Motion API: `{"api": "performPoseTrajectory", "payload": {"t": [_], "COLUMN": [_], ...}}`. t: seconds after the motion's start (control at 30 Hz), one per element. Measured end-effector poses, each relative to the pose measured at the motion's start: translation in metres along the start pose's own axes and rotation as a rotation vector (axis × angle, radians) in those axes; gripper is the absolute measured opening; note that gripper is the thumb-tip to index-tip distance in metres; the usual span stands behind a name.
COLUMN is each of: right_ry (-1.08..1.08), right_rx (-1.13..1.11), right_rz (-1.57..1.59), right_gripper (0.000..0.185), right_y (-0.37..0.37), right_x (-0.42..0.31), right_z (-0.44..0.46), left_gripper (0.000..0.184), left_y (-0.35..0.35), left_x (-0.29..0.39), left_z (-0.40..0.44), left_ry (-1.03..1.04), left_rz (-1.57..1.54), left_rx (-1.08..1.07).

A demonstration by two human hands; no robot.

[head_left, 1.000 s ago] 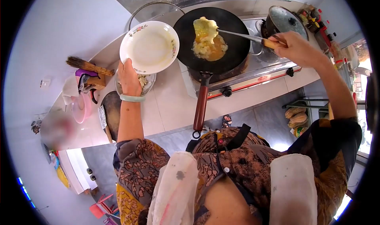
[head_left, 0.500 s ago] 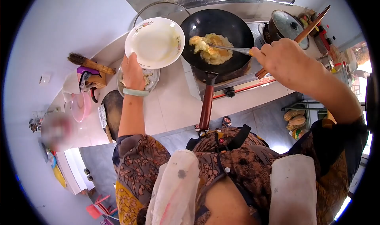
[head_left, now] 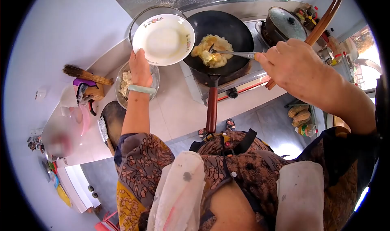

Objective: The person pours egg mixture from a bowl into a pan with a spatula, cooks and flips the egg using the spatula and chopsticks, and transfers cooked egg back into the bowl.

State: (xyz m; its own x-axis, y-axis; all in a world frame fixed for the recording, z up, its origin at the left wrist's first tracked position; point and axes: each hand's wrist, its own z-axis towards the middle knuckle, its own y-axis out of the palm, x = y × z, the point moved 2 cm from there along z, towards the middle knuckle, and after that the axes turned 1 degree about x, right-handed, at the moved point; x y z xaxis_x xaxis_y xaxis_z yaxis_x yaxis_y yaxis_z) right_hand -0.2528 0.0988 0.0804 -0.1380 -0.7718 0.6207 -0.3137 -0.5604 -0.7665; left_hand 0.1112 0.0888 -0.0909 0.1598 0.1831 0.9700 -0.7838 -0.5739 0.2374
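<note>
My left hand (head_left: 141,70) grips the lower left rim of a white bowl (head_left: 163,38) with flowers on its rim. Tilted beside the wok, the bowl shows only a thin wet film inside. My right hand (head_left: 293,66) is closed around a metal spoon (head_left: 240,54) and a pair of wooden chopsticks (head_left: 326,21). The spoon's tip rests in yellow cooked egg (head_left: 221,44), partly folded over itself, in the black wok (head_left: 235,25). A wooden handle (head_left: 212,109) on the wok points toward me.
A glass bowl (head_left: 154,74) of pale food sits under my left wrist. At the left are a round chopping board (head_left: 113,119), a brush (head_left: 87,74) and a knife block (head_left: 96,93). A lidded pot (head_left: 286,23) stands right of the wok. Bottles line the far right.
The spoon has pushed the folded egg toward the wok's near side. My left hand and bowl have shifted right relative to the wok, and the whole view has moved slightly.
</note>
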Motion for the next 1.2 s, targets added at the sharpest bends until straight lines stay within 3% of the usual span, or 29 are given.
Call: {"api": "performPoseTrajectory", "payload": {"t": [0.1,0.6,0.77,1.0,1.1,1.2], "right_ry": [0.029,0.081,0.168,0.349,0.328,0.286], "right_rx": [0.027,-0.043,-0.043,0.118,0.209,0.075], "right_rz": [0.010,0.084,0.085,0.281,0.342,0.361], "right_gripper": [0.046,0.049,0.037,0.037,0.039,0.041], "right_y": [0.004,-0.007,-0.010,0.045,0.064,0.062], "right_x": [-0.006,-0.012,0.000,0.027,0.025,0.018], "right_z": [-0.002,-0.015,-0.030,-0.051,-0.051,-0.046], "left_gripper": [0.044,0.042,0.043,0.042,0.042,0.042], "left_y": [-0.002,0.008,0.007,0.018,0.019,0.016], "left_x": [-0.007,-0.022,-0.026,-0.012,-0.013,-0.015], "left_z": [0.000,0.014,0.016,0.012,0.015,0.020], "left_ry": [0.008,-0.005,-0.004,-0.014,-0.021,-0.032], "left_rz": [-0.013,-0.038,-0.031,-0.046,-0.033,-0.018], "left_rx": [0.002,-0.011,-0.013,0.023,0.026,0.017]}}
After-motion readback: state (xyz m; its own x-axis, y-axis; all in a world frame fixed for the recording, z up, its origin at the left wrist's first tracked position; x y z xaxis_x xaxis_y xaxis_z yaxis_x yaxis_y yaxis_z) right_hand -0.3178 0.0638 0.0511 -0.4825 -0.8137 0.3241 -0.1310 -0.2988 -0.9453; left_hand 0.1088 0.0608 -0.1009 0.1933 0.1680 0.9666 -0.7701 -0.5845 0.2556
